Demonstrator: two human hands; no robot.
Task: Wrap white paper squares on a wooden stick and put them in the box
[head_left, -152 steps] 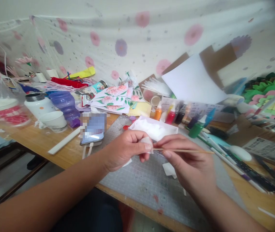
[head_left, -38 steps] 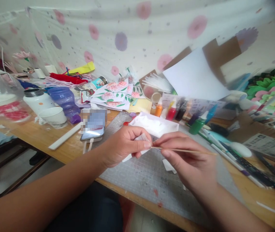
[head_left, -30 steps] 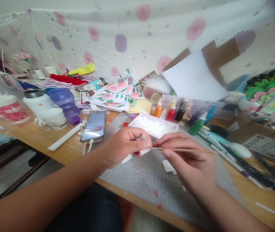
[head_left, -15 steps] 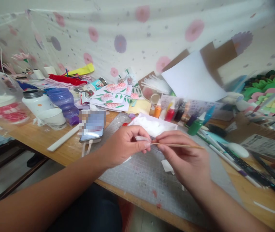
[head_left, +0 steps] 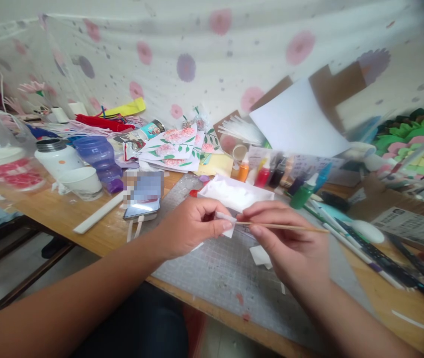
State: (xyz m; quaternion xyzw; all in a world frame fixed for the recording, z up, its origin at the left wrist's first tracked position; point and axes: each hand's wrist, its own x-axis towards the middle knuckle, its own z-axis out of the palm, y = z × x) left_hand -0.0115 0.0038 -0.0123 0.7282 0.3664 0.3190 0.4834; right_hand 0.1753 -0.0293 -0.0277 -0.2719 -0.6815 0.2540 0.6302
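Between thumb and fingers, my left hand [head_left: 197, 226] pinches a small piece of white paper [head_left: 228, 232], part of it hidden by the fingertips. My right hand [head_left: 290, 238] is closed on a thin wooden stick [head_left: 294, 227], which lies nearly level and points right. The stick's left end is close by the paper; whether they touch I cannot tell. Just behind my hands stands an open white box [head_left: 234, 194] with white stuff in it. Below them is a grey cutting mat [head_left: 212, 278], with white paper scraps [head_left: 260, 256] beside my right hand.
A phone [head_left: 144, 191] with a cable lies left of my hands. Paint bottles, one of them green [head_left: 303, 193], stand behind the box. A white cup [head_left: 81, 181] and a purple container [head_left: 98, 159] are at left. Pens [head_left: 361, 248] and a cardboard box [head_left: 398, 209] sit at right.
My right hand and the stick have shifted slightly right. More of the white paper now shows below my left fingertips.
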